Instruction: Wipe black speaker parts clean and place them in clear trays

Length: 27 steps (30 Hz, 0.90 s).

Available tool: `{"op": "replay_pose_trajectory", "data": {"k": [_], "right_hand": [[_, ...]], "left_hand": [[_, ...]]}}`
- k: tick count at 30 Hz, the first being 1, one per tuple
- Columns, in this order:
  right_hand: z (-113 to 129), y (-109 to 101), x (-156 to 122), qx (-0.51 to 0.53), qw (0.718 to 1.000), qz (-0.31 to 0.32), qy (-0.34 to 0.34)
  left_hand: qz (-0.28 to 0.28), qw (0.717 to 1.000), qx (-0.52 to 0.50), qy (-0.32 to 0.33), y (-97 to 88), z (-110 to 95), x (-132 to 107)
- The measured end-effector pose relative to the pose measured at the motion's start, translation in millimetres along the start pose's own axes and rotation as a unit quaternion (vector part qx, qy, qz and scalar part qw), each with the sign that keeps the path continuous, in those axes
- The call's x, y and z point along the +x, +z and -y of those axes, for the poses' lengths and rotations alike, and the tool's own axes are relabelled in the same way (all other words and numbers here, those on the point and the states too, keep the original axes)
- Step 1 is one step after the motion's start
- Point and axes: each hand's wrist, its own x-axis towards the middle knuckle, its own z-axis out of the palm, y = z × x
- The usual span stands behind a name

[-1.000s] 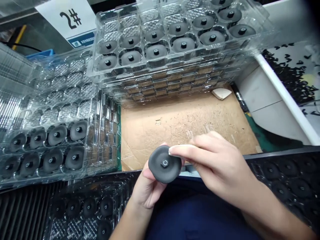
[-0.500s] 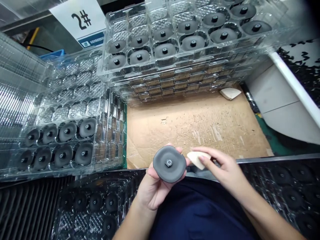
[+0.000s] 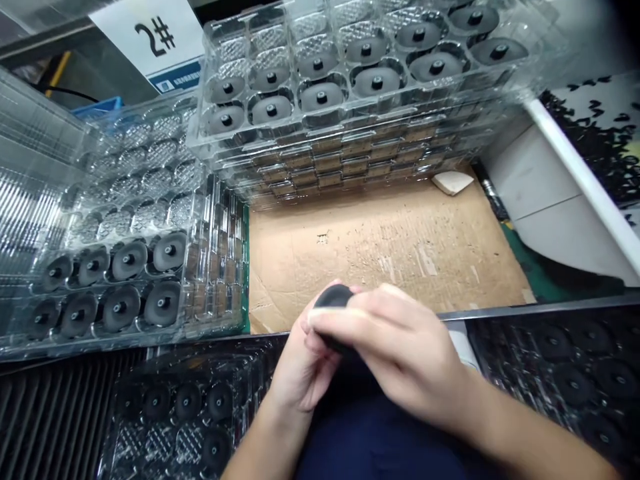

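A round dark grey disc (image 3: 333,295) with a raised centre stub, the stub now hidden, is held tilted in front of my body. My left hand (image 3: 300,363) is closed around its edge from below and the left. Over the disc's face lies my right hand (image 3: 405,340), fingers closed and slightly blurred. The cream wedge-shaped sponge that this hand pinched a moment before is covered by the fingers. Matching discs (image 3: 119,307) sit in the clear plastic tray (image 3: 183,287) on the left, and more discs (image 3: 377,82) in the upper tray (image 3: 300,127).
Brown cardboard (image 3: 350,247) covers the work surface, with a second cream wedge (image 3: 453,182) at its far right. Small black parts (image 3: 595,147) lie in a white-edged bin at right. Dark trays (image 3: 175,427) of discs flank my lap. A "2#" sign (image 3: 155,37) stands behind.
My right hand has moved left with the sponge, onto the disc. The disc has been tipped from facing up to a steep tilt. The view has shifted slightly.
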Motion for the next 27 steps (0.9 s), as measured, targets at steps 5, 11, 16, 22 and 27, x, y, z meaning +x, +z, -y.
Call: {"op": "replay_pose_trajectory", "data": {"k": [5, 11, 16, 22, 27], "right_hand": [[-50.7, 8.9, -11.9, 0.048, 0.975, -0.002, 0.215], [-86.0, 27.6, -53.3, 0.003, 0.965, -0.006, 0.261], [-54.9, 15.4, -26.2, 0.016, 0.965, -0.046, 0.256], [2.0, 15.6, 8.5, 0.001, 0.997, -0.004, 0.080], [0.8, 16.7, 14.7, 0.047, 0.987, 0.101, 0.114]], "left_hand": [[-0.050, 0.996, -0.069, -0.011, -1.4, -1.4, 7.7], [-0.055, 0.988, -0.132, -0.056, -2.8, -6.9, 8.9], [-0.047, 0.990, -0.118, -0.059, 1.9, -4.6, 9.1], [-0.034, 0.997, -0.056, -0.037, -0.8, 0.9, 7.6], [-0.041, 0.999, -0.002, -0.029, 0.0, 3.4, 8.8]]}}
